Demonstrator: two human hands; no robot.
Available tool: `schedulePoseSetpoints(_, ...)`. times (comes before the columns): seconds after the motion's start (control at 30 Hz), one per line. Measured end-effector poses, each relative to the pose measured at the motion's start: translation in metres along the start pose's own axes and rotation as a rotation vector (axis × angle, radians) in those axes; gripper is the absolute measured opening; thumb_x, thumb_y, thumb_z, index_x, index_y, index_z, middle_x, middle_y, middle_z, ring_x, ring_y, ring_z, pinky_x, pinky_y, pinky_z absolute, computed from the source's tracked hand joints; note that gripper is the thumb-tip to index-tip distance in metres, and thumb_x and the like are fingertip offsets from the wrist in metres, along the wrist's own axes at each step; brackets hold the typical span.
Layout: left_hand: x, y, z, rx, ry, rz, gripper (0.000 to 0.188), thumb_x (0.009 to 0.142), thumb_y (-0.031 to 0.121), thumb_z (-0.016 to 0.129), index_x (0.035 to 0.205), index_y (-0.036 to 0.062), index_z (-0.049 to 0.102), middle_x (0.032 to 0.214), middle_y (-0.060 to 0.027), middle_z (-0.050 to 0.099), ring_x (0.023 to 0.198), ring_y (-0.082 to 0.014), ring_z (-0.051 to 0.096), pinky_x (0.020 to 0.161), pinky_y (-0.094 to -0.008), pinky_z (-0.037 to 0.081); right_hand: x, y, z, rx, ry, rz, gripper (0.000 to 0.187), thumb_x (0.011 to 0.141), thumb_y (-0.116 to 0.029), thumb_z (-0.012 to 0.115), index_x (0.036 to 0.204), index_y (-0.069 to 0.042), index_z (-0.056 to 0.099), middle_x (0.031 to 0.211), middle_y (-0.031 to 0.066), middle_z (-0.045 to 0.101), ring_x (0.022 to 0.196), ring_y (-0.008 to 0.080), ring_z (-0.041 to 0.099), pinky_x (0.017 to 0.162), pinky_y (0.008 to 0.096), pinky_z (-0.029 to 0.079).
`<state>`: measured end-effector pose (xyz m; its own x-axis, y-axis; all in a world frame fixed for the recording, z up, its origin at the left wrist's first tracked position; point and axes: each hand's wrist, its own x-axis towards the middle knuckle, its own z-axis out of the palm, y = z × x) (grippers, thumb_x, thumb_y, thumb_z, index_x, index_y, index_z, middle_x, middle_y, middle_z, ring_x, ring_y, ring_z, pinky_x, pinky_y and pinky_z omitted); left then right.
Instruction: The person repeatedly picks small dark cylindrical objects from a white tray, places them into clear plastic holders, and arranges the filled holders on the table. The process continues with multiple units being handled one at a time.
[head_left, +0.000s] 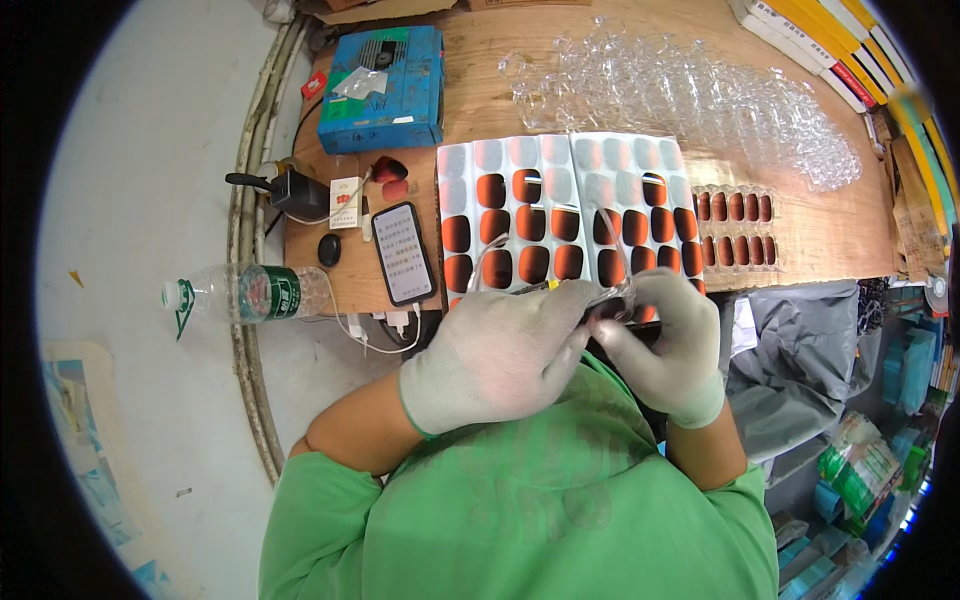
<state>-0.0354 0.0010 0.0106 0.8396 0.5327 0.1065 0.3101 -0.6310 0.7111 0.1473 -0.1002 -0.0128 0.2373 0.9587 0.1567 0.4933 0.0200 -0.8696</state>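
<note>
left hand (505, 345), right hand (678, 345): fingers pinch clear frame (612, 303); tinted frames (735, 207), two o'clock, appear done; lenses (533, 222), twelve o'clock, bare frames (690, 110), one o'clock, likely remain.

Clear-framed eyeglasses (617, 300) are being held between the left hand (510, 350) and the right hand (668, 345); their transparent temples are pointing forward, and dark tint is showing near the fingertips.

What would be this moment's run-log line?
left hand: gloved, holding clear-framed glasses | right hand: gloved, same glasses | dark lenses: rows on white sheet | phone: lit, left of sheet
</note>
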Motion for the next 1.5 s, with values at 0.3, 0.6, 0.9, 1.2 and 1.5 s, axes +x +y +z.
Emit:
schedulePoseSetpoints(0.3,0.059,-0.078,-0.023,-0.09,0.061,-0.279,0.033,0.088,0.024,0.068,0.113,0.0033,0.067,0.1,-0.0191,0.072,0.086,-0.0347,0.071,0.08,-0.0421,0.058,0.002,0.012,-0.026,0.135,-0.277,-0.393,0.011,0.072,-0.006,0.071,0.079,-0.002,0.064,0.073,0.0117,0.061,0.07,0.03,0.061,0.081,0.0459,0.051)
schedulePoseSetpoints(0.6,0.068,-0.158,0.019,0.337,0.1,-0.601,0.042,0.081,0.031,0.076,0.108,0.0015,0.063,0.115,-0.0225,0.063,0.103,-0.0396,0.064,0.089,-0.0468,0.053,-0.029,0.017,-0.005,0.605,-0.111,0.108,0.066,0.088,0.008,0.049,0.151,0.008,0.028,0.126,0.0233,0.064,0.105,0.0234,0.067,0.097,0.0389,0.051)
schedulePoseSetpoints(0.9,0.069,-0.159,0.018,0.457,0.154,-0.65,0.048,0.084,0.036,0.073,0.113,-0.0013,0.063,0.119,-0.025,0.061,0.109,-0.0405,0.064,0.093,-0.047,0.053,-0.025,0.022,0.016,0.752,-0.165,0.03,0.081,0.085,0.013,0.043,0.158,-0.01,0.014,0.144,0.0244,0.051,0.11,0.0285,0.066,0.097,0.0427,0.052)
schedulePoseSetpoints(1.2,0.022,-0.063,0.015,-0.876,-0.033,-0.354,0.022,0.089,0.017,0.076,0.094,0.0039,0.059,0.083,-0.001,0.064,0.075,-0.0079,0.058,0.066,-0.0253,0.048,-0.027,0.026,0.008,0.388,-0.048,0.154,0.056,0.089,0.007,0.044,0.144,0.006,0.03,0.098,0.0165,0.071,0.078,0.0206,0.069,0.076,0.0349,0.057)
schedulePoseSetpoints(1.5,0.011,-0.043,0.024,-1.33,-0.009,-0.314,0.018,0.09,0.01,0.072,0.102,0.0035,0.06,0.091,-0.0046,0.064,0.078,-0.0112,0.062,0.071,-0.0255,0.049,-0.007,0.003,0.011,0.422,-0.125,0.21,0.019,0.093,-0.004,0.059,0.109,0.006,0.06,0.08,0.0111,0.072,0.067,0.0142,0.069,0.064,0.0288,0.054)
